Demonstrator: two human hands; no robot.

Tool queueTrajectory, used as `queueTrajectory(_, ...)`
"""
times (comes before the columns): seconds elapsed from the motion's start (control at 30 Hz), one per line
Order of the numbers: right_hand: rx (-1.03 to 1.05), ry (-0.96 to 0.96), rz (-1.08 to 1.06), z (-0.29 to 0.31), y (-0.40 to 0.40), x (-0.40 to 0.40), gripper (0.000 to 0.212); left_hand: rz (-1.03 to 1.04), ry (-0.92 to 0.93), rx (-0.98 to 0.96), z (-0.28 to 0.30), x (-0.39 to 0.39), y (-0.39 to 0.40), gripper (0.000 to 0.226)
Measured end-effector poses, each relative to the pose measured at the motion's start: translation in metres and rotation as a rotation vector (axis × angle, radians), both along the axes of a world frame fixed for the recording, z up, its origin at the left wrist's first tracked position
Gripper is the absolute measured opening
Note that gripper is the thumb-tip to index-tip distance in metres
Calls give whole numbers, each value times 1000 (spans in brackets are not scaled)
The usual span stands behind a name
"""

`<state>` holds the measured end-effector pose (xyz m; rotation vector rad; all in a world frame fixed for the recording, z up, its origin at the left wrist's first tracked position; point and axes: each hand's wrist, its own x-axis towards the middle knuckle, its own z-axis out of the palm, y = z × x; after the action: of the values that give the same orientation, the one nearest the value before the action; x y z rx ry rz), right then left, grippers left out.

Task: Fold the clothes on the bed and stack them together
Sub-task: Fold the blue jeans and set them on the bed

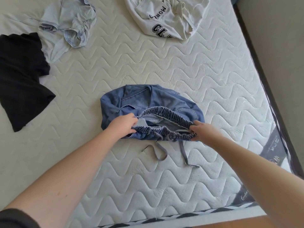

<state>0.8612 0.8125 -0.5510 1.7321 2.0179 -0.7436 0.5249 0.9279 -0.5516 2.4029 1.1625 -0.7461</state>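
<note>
Waistband stretched left-right between both hands.
The denim shorts (151, 111) lie mid-bed (213, 79) — left hand (122, 126) and right hand (199, 131) each pinch a waistband end, the fabric bunched on their far side.

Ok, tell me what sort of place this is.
Most likely a bedroom: a bare quilted mattress fills the view, with loose clothes on it, and both hands grip denim shorts by the waistband.
</note>
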Motion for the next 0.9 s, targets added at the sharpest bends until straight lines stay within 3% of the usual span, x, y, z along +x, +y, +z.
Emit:
queueTrajectory(0.23, 134, 3, -39, 48, -61, 2, 38, -1, -178, 58, 47, -26, -70, 24)
queueTrajectory(0.37, 196, 140, -111, 97, -85, 3, 36, 45, -285, 5, 100, -36, -100, 20)
queueTrajectory(0.57, 291, 325, -308, 170, -93, 3, 20, 229, -444, 38, 199, -50, -114, 14)
queueTrajectory(0.9, 742, 315, -248, 354, -42, -25, 18, 270, -584, 375, 406, -87, -80, 14)
